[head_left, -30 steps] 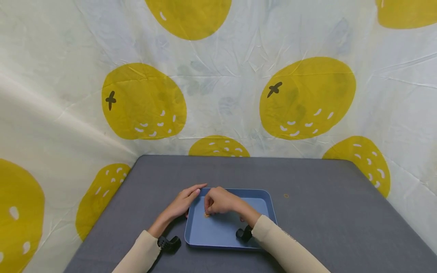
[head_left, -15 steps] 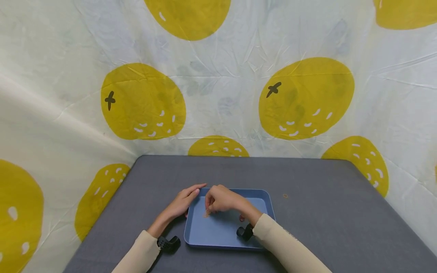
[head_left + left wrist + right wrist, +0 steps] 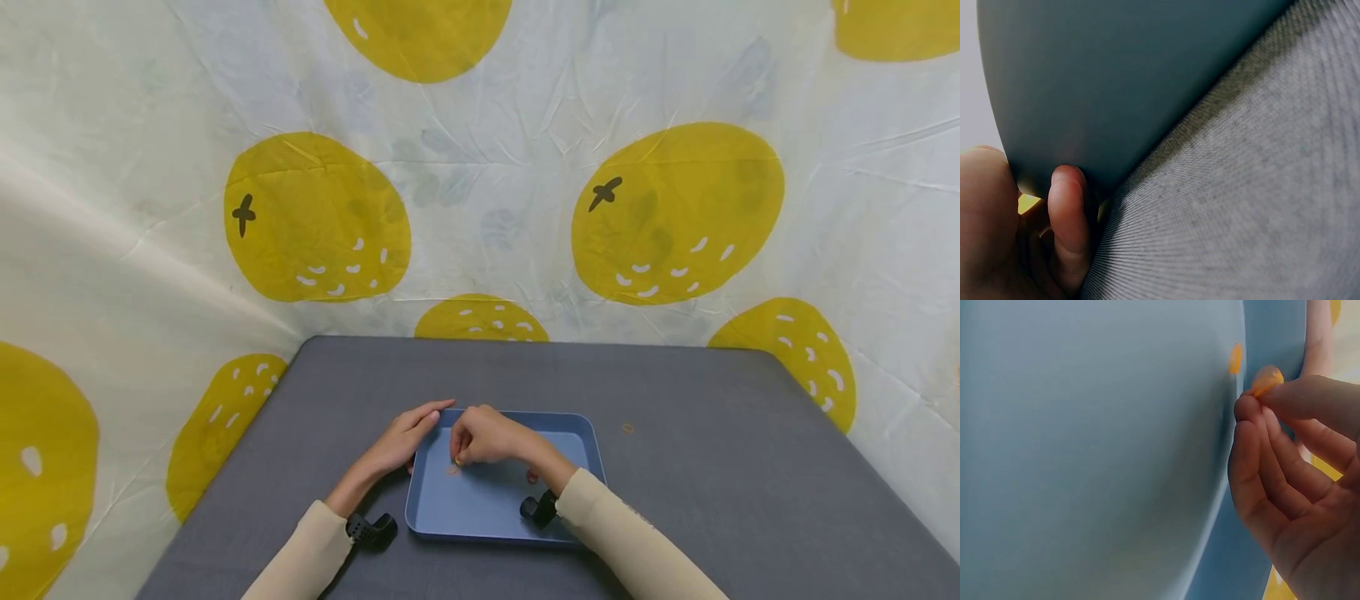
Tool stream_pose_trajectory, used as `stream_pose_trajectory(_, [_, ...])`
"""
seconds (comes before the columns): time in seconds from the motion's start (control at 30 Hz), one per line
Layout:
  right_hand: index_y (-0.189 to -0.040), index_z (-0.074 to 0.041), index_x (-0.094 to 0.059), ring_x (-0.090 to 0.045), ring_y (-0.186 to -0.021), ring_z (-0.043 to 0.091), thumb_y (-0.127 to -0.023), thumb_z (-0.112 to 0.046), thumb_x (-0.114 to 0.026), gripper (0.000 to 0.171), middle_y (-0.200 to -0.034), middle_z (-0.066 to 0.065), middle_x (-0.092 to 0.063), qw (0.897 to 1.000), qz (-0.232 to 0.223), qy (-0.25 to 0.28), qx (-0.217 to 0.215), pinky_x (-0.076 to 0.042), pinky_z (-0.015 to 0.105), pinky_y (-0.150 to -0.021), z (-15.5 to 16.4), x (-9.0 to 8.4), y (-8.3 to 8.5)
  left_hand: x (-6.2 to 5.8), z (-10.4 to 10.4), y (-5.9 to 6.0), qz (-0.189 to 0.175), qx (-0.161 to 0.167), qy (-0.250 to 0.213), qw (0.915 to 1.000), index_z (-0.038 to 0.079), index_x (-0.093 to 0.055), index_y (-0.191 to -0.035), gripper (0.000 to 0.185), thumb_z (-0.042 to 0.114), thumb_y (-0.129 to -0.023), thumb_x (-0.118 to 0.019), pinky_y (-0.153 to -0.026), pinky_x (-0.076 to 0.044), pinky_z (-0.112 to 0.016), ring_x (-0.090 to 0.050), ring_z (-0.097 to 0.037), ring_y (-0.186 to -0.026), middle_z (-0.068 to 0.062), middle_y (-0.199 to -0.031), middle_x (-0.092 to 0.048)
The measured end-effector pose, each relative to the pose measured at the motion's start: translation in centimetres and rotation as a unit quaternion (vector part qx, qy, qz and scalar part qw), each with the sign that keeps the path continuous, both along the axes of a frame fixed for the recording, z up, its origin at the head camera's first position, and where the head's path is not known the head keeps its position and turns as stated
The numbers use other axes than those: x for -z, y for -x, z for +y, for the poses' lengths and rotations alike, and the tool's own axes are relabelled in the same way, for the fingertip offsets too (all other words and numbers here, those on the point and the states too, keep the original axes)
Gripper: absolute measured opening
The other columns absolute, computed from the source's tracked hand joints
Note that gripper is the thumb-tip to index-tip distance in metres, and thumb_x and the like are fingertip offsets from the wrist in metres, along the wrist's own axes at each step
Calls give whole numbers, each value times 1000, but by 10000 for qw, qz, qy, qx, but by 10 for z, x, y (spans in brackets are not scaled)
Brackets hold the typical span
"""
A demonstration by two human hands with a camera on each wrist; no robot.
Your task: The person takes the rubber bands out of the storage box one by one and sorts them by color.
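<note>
My right hand [image 3: 487, 435] is over the left part of the blue tray [image 3: 487, 517]. Its thumb and forefinger pinch a small yellow-orange rubber band [image 3: 1267, 379]. Just beside the fingertips another orange rubber band [image 3: 453, 470] lies on the tray floor. Near my right wrist, a reddish rubber band [image 3: 532, 476] lies in the tray, partly covered by the forearm. My left hand [image 3: 401, 440] holds the tray's left side near the far corner. In the left wrist view, a bent finger [image 3: 1067, 212] touches the tray's outer wall, with the thumb by the rim.
A thin yellowish rubber band [image 3: 627, 428] lies on the grey cloth-covered table [image 3: 697, 500], right of the tray. Behind the table hangs a white curtain [image 3: 487, 208] with yellow fruit prints. Black cameras [image 3: 372, 532] sit on both wrists.
My right fingers have risen slightly from the tray floor, and a yellow-orange rubber band now shows between them, apart from the one left lying. The left hand stays in place.
</note>
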State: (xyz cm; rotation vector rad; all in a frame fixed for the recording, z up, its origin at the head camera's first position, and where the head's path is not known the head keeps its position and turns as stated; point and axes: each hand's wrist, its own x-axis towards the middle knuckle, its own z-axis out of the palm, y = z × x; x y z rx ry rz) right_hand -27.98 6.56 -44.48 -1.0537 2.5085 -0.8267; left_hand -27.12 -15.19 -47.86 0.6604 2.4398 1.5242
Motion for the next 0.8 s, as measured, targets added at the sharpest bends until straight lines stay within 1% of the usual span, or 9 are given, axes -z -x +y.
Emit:
stream_pose_trajectory(0.03, [-79, -10, -79, -56, -58, 3, -89, -5, -79, 11, -71, -5, -70, 10000, 16, -21, -4, -47, 18, -56, -1, 0, 0, 1, 0, 0, -13, -13, -6, 10000, 10, -50, -154, 43, 24, -114, -40, -47, -45, -25, -49, -11, -50, -30, -136, -61])
stream_pose_trajectory(0.1, [-79, -11, -80, -56, -58, 3, -89, -7, -80, 11, -70, -6, -70, 10000, 10, -67, -8, -47, 18, -55, -1, 2, 1, 2, 1, 1, -75, -17, -10, 10000, 11, -49, -155, 44, 25, -114, -39, -39, -43, -27, -41, -14, -37, -30, -132, -62])
stream_pose_trajectory(0.13, [-78, -12, -80, -56, -58, 3, -90, -8, -80, 12, -70, -7, -70, 10000, 3, -87, -12, -47, 18, -55, -2, 2, 1, 2, 1, 1, -82, -16, -15, 10000, 11, -49, -155, 44, 25, -114, -39, -37, -43, -27, -42, -13, -36, -30, -132, -62])
stream_pose_trajectory(0.17, [-78, -12, -80, -56, -57, 3, -90, -8, -80, 13, -69, -7, -70, 10000, -9, -97, -7, -47, 18, -55, -2, 3, 1, 2, 1, 1, -78, -6, -22, 10000, 10, -49, -155, 44, 24, -114, -39, -37, -43, -28, -41, -13, -35, -28, -139, -59])
stream_pose_trajectory(0.23, [-77, -12, -80, -56, -57, 3, -90, -6, -79, 14, -68, -7, -70, 10000, -52, -71, 1, -48, 18, -55, -3, 4, 2, 1, 0, 1, -48, 21, 0, 10000, 10, -49, -155, 44, 23, -114, -39, -38, -44, -30, -41, -11, -35, -27, -141, -58])
stream_pose_trajectory(0.37, [-79, -10, -81, -59, -57, 3, -91, -1, -76, 15, -69, -5, -72, 9999, -153, 65, 16, -50, 18, -55, -3, 4, 2, 16, -3, 11, 61, 61, 79, 9999, 13, -49, -155, 45, 28, -114, -39, -39, -44, -32, -41, -11, -34, -23, -148, -56])
stream_pose_trajectory(0.47, [-81, -9, -81, -60, -57, 4, -91, 0, -75, 15, -71, -2, -73, 9998, -153, 116, 12, -51, 18, -55, -4, 4, 2, 29, -6, 19, 109, 52, 119, 9999, 20, -50, -155, 46, 36, -114, -39, -38, -45, -34, -41, -12, -34, -20, -146, -58])
stream_pose_trajectory(0.6, [-81, -9, -81, -61, -57, 3, -91, -2, -76, 13, -71, -1, -74, 9999, -130, 98, -3, -51, 19, -55, -4, 5, 2, 29, -7, 20, 94, 67, 129, 9999, 24, -50, -155, 46, 41, -113, -38, -39, -47, -36, -43, -13, -35, -19, -145, -59])
stream_pose_trajectory(0.8, [-80, -11, -81, -59, -57, 1, -90, -6, -79, 12, -71, -3, -74, 9999, -77, 70, -56, -50, 18, -55, -4, 4, 1, 29, -7, 20, 110, 66, 141, 9998, 26, -50, -155, 46, 41, -113, -38, -39, -48, -37, -44, -14, -36, -19, -144, -60])
